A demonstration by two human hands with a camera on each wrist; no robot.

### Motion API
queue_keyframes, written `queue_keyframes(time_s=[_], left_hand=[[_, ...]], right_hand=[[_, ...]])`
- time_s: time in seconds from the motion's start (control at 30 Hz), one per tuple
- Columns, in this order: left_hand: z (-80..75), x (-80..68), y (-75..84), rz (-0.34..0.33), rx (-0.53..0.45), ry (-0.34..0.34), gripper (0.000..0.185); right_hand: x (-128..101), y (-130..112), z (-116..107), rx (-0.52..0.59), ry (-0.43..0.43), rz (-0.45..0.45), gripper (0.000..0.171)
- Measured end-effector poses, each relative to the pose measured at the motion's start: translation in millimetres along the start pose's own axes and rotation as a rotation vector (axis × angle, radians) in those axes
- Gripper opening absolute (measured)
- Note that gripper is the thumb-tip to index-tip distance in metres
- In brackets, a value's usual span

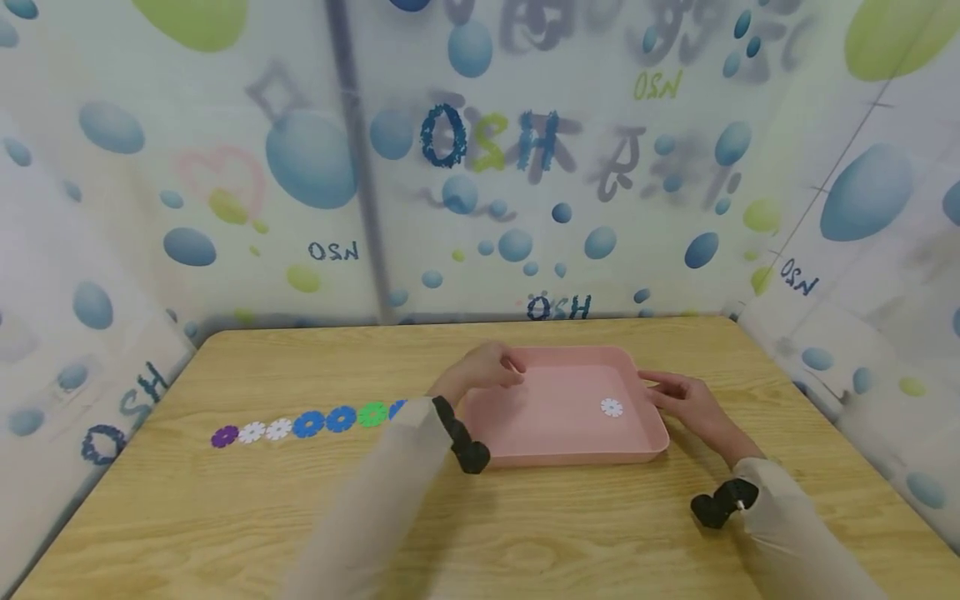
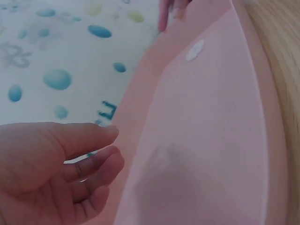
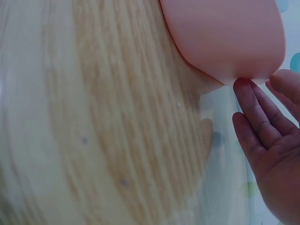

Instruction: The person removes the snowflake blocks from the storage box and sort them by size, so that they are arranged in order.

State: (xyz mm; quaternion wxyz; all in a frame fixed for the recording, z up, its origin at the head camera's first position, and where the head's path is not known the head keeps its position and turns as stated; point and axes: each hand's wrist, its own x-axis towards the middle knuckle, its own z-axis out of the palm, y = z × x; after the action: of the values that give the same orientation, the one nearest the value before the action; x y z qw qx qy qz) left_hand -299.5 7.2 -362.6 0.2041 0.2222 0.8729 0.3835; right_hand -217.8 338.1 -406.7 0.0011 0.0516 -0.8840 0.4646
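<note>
Both hands sit at the pink tray [image 1: 570, 454] mid-table: left hand [image 1: 486, 367] loosely curled at its far-left rim, right hand [image 1: 686, 398] flat against its right edge. A careless nudge could skid the white flower piece [image 1: 611, 407] inside.

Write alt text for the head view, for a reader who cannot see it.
A person's left hand hovers over the left end of a pink tray on a wooden table, while the right hand touches its right rim. One white flower-shaped piece lies inside; a row of purple, white, blue and green pieces lies to the left.
</note>
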Motion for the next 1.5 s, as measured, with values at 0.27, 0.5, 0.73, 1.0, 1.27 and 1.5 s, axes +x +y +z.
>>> queue_keyframes(time_s=[0.27,0.5,0.73,1.0,1.27,1.5], left_hand=[[42.6,25.5,23.0,-0.079,-0.07,-0.08,0.021],[71.4,36.5,38.3,-0.117,-0.149,-0.032,0.014],[93.5,45.0,52.5,-0.082,-0.178,-0.044,0.019],[107.3,47.5,64.7,-0.128,-0.142,0.027,0.017],[118.7,45.5,71.9,-0.152,-0.051,0.128,0.024],[122.2,45.9,79.0,-0.233,0.056,0.157,0.026]], right_hand=[[0.7,-1.3,0.2,0.005,-0.007,0.004,0.048],[1.1,-0.6,-0.9,0.011,-0.014,0.0,0.048],[2.3,0.9,-0.1,0.0,-0.012,-0.003,0.048],[3.4,1.4,-0.7,0.009,-0.009,-0.013,0.047],[1.6,2.5,1.1,0.002,0.004,-0.017,0.045],[0.1,-2.2,-0.6,-0.001,0.011,-0.008,0.046]])
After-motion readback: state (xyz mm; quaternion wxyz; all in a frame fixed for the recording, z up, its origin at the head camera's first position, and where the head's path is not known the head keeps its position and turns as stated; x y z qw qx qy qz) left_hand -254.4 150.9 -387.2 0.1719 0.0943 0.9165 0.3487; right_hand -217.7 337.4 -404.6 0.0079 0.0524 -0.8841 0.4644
